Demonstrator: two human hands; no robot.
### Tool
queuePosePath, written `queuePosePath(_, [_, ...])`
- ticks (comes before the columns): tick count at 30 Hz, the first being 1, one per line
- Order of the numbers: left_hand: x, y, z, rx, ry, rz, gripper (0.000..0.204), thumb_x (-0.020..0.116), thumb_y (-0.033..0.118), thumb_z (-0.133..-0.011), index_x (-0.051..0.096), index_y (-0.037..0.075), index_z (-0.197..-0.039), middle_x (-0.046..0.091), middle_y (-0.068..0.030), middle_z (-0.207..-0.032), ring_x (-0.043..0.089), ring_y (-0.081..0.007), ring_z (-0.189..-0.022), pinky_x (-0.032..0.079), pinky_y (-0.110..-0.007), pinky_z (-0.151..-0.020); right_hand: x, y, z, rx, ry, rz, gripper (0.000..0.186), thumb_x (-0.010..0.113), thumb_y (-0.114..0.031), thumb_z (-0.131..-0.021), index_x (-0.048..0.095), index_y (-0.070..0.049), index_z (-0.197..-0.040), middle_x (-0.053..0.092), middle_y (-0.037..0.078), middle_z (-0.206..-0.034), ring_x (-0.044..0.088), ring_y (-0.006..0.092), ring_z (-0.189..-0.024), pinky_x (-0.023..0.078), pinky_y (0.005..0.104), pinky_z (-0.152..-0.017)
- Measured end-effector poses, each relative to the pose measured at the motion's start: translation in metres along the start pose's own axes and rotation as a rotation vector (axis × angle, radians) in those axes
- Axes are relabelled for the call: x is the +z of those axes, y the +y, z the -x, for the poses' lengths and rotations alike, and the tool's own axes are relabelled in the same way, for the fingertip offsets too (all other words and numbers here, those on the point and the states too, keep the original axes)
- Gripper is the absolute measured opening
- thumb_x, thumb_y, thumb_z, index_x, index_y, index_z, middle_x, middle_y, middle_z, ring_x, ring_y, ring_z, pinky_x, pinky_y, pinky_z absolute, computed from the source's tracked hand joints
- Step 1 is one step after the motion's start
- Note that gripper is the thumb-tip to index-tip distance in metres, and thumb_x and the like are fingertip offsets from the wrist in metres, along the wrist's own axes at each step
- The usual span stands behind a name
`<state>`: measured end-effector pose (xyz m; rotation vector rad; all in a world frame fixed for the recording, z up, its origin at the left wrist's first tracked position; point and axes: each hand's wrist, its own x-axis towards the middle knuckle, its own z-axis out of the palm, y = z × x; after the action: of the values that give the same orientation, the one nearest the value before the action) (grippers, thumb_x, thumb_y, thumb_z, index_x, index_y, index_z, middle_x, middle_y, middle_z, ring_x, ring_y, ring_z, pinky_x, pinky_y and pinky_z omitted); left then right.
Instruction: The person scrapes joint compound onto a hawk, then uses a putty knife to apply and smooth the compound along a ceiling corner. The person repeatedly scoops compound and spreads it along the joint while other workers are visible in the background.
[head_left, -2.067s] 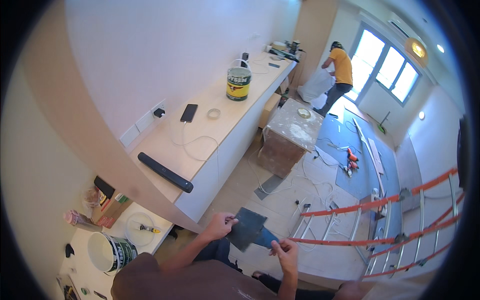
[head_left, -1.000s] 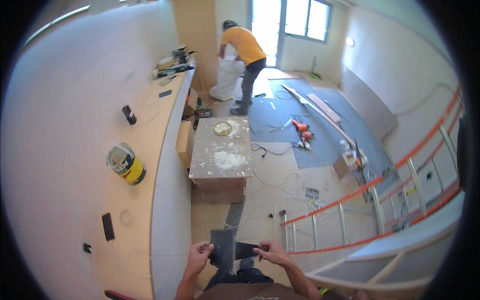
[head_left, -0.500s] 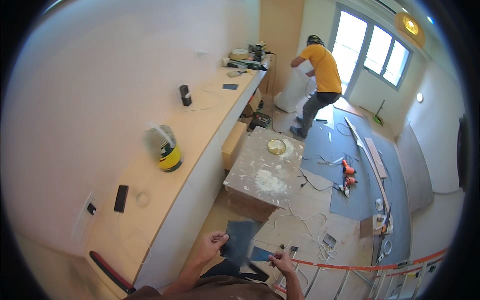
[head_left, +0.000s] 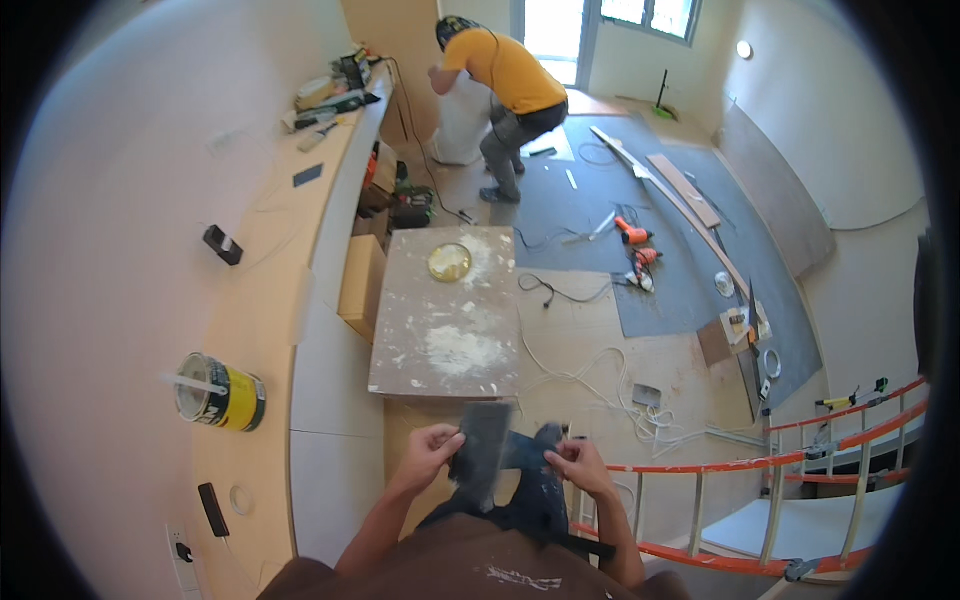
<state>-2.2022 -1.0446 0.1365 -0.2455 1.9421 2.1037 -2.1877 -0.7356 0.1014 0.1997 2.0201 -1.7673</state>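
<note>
My left hand (head_left: 430, 455) pinches the edge of a dark grey, flat rectangular plate (head_left: 483, 447), held upright before my body. My right hand (head_left: 582, 466) is closed at the plate's right, its fingertips on a flat blue-grey blade (head_left: 521, 452). That blade partly blends with my dark trousers, so its full shape and handle are hard to make out. Just beyond both hands stands a low, brown-topped box table (head_left: 410, 340) smeared with pale powder or filler. A round yellowish dish (head_left: 450, 262) with pale material in it sits on top.
At left, a long wooden counter (head_left: 245, 300) bears a yellow-black can (head_left: 228, 393), a phone (head_left: 212, 510) and a black device (head_left: 222, 244). An orange ladder (head_left: 700, 466) lies at lower right. Cords (head_left: 600, 375) and orange power tools (head_left: 635, 232) lie on the floor. A co-worker (head_left: 510, 85) bends over a white sack (head_left: 462, 120).
My view has swung left and downward, so the table and co-worker appear further left. The plate in my left hand and the blade in my right have come closer together.
</note>
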Motion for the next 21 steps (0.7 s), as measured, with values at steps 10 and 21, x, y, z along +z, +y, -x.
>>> queuePosePath(10, [0.107, 0.004, -0.221, -0.127, -0.048, 0.337, 0.02, 0.069, 0.017, -0.095, 0.066, -0.002, -0.097, 0.062, -0.0032, -0.067, 0.063, -0.0152, -0.058, 0.049, -0.028, -0.051, -0.206, 0.068, -0.176, 0.246, 0.079, -0.038, 0.015, 0.068, -0.012, -0.095, 0.068, 0.001, -0.087, 0.069, 0.007, -0.068, 0.059, 0.0093, -0.052, 0.047, 0.0239, -0.053])
queuePosePath(21, [0.202, -0.017, -0.435, -0.096, 0.379, -0.527, 0.018, 0.067, 0.013, -0.092, 0.068, -0.003, -0.1, 0.068, -0.0199, -0.073, 0.067, -0.0291, -0.063, 0.051, -0.04, -0.061, -0.326, -0.178, -0.373, 0.195, -0.205, 0.006, 0.02, 0.068, -0.011, -0.096, 0.063, 0.001, -0.081, 0.067, 0.004, -0.068, 0.064, 0.0084, -0.06, 0.044, 0.0233, -0.053])
